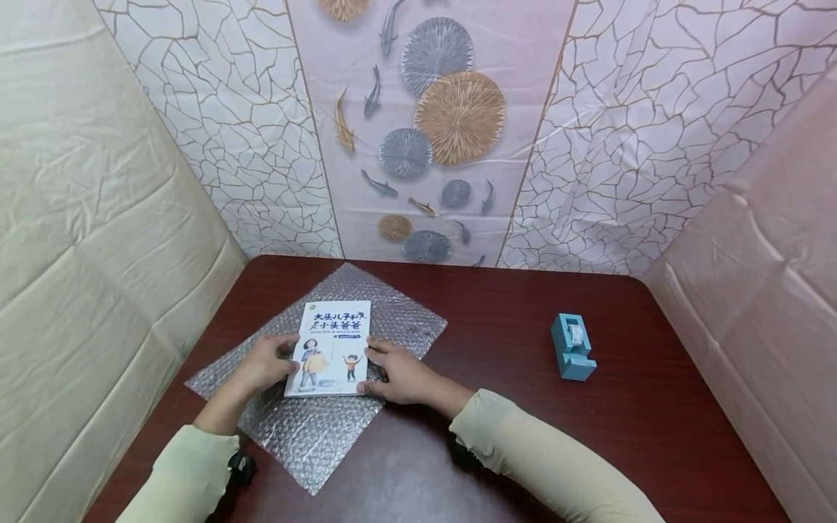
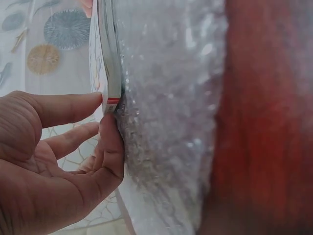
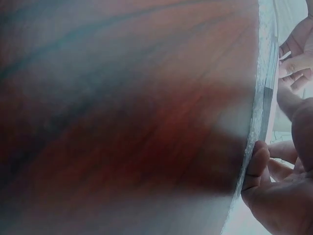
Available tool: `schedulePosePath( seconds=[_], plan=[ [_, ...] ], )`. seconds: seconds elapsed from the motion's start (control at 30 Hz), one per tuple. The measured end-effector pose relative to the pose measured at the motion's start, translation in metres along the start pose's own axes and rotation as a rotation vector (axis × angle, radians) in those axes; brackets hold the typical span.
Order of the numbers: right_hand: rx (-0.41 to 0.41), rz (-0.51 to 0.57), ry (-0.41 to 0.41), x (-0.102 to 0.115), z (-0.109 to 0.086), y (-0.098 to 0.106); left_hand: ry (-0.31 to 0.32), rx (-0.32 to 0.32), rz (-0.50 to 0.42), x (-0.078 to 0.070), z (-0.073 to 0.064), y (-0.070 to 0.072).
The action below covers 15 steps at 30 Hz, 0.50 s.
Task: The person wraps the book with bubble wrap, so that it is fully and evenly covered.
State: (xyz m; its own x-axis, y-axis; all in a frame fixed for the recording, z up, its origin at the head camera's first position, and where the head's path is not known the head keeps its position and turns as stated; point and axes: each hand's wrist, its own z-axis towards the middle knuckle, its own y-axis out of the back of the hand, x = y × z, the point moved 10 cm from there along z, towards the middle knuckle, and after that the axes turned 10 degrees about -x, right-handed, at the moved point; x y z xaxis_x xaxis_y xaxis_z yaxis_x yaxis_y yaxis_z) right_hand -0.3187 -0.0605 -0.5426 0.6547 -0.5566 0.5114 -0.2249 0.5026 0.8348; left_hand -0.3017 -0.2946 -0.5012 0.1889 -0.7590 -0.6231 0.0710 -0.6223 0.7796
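Book (image 1: 333,356), one, white cover, dark blue title characters, two printed figures below; lies face up on the bubble wrap, left of the table's middle.

Left hand (image 1: 264,362): at the book's left edge, fingers and thumb grasping it, thumb towards the near corner.

Right hand (image 1: 407,373): at the book's right edge, fingers and thumb grasping it, thumb at the near right corner.

Bubble wrap (image 1: 320,447), one sheet, clear, set cornerwise, one point towards the far edge of the table, one towards the near side; its surface catches the light.

Sleeves (image 1: 556,457), a pair, pale yellow-green, entering from the near left and near right.

Table (image 1: 484,334), dark red-brown, faint wood grain, far corners rounded; a greyish sheen lies on the near middle (blurred to streaks in the right wrist view).

Tape dispenser (image 1: 566,356), one, turquoise, on the right part of the table, well apart from the wrap; a pale tape roll (image 1: 575,335) sits in it.

Far wall hanging (image 1: 549,43): pinkish centre panel with grey and gold discs and fish, flanked by white panels with gold crackle lines.

Side sheets, two: left (image 1: 85,181) cream, right (image 1: 778,240) pinkish beige, both creased
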Motion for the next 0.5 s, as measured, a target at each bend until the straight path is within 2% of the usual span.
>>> schedulePosePath(
  seconds=[0.17, 0.33, 0.37, 0.5],
  plan=[
    [-0.034, -0.051, 0.01, 0.009, 0.0, 0.007, 0.022, 0.011, 0.034, -0.001, 0.001, 0.001],
    [-0.047, -0.1, -0.012, -0.012, 0.007, -0.016, 0.031, 0.006, 0.076, -0.001, 0.003, 0.001],
    [-0.044, -0.117, -0.02, -0.012, 0.007, -0.015, 0.033, 0.005, 0.082, -0.001, 0.003, 0.001],
    [0.002, -0.178, -0.057, 0.014, 0.003, 0.007, 0.019, 0.004, 0.109, -0.004, 0.004, 0.0]
  ],
)
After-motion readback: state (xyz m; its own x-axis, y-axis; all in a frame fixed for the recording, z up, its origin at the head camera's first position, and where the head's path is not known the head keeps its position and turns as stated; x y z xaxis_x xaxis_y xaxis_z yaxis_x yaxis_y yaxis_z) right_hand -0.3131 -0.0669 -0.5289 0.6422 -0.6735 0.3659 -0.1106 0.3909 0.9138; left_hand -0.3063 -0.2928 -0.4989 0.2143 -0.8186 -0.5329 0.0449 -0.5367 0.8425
